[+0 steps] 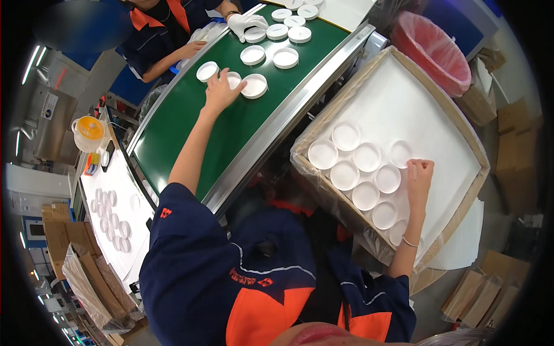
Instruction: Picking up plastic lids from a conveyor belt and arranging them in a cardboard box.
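Observation:
On the green conveyor belt (173, 130), my left hand (219, 95) reaches forward with its fingers and thumb around a white round cap (233, 81). Shallow white caps lie on both sides of it, one to the left (207, 71) and one to the right (254, 86). My right hand (420, 176) is closed inside a lined carton (470, 193), close against the rim of a white cap (400, 154). Its curled fingers hide whatever may be in them. Several more caps (365, 196) lie in rows on the carton's white liner.
Across the belt, another person's white-gloved hand (247, 26) touches a cap among several others. A metal rail (288, 118) separates belt and carton. A pink-lined bin (433, 52) stands behind the carton. At left, a white table (124, 173) bears more caps and a yellow-lidded jug (89, 130).

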